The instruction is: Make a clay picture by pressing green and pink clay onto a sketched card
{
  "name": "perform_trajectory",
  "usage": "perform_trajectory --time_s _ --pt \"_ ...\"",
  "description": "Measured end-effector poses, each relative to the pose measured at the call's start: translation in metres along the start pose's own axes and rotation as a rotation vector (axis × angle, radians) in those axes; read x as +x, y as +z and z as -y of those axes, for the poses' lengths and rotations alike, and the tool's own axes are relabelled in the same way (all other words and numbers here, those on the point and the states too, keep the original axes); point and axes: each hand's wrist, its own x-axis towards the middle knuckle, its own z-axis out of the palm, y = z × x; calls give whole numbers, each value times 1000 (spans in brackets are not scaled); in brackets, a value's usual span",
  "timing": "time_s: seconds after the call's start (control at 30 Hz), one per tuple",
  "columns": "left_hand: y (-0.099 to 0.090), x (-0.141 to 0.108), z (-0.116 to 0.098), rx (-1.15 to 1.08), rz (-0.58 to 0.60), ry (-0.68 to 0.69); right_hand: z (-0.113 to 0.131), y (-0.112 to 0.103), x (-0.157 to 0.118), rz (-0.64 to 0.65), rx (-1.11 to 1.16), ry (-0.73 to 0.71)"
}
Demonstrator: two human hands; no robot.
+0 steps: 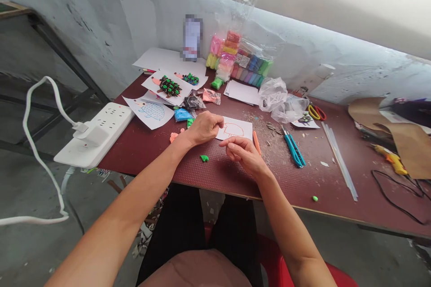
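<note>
Maroon table [218, 179] stretches ahead of the person, and a white sheet [235, 128] with an orange outline drawing lies on it between the 2 hands. Left hand [204, 128] sits at the sheet's left edge, fingertips touching it. Right hand [243, 156] rests just below the sheet, fingers half curled. Both grips look loosely closed with nothing showing in them, though I cannot tell whether either pinches something tiny.

Just right of the sheet lies an orange clay stick [257, 142], close to the right hand. Below and left of the sheet sit a green clay scrap [204, 158] and orange clay bits [173, 137]. Further right of the sheet are scattered seeds [272, 128], a blue craft knife [292, 149] and scissors [316, 112]. Further left of the sheet lie a hedgehog drawing [150, 112] and a white power strip [94, 134]. Beyond the sheet are a hedgehog with dark clay spines [170, 86], clay packets [229, 56] and a blurred phone [192, 38] against the wall [134, 18].
</note>
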Motion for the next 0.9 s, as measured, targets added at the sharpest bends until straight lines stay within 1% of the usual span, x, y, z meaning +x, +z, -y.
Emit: perform_trajectory --time_s 0.13,0.2,0.27,0.33,0.37,0.4,0.43,0.5,0.53,0.57,0.63,0.7,0.77,0.9 --pt "-1 0 1 87 19 35 8 1 -9 142 92 -40" --pt "-1 0 1 104 23 51 16 5 -19 257 144 -65" --pt "-1 0 2 108 25 55 27 10 -29 417 185 -82" --pt "-1 0 3 106 30 53 38 15 -37 505 211 -92" --pt "-1 0 3 105 34 50 43 17 -38 515 196 -94" --pt "0 0 4 104 39 47 45 17 -37 480 141 -82" --pt "0 0 4 104 43 43 46 17 -33 399 52 -69" --pt "1 0 4 108 51 35 41 15 -20 233 -249 -39" --pt "1 0 3 111 55 32 35 13 -12 134 -406 -58" --pt "2 0 3 115 59 28 29 11 -4 68 -551 -60" --pt "2 1 4 122 59 22 14 8 10 -21 -788 -47" --pt "2 2 5 127 39 13 0 6 17 -109 -983 -77" --pt "3 2 7 130 5 0 -9 6 17 -110 -1106 -167" --pt "5 3 12 155 -19 -17 -17 9 7 7 -1237 -337"
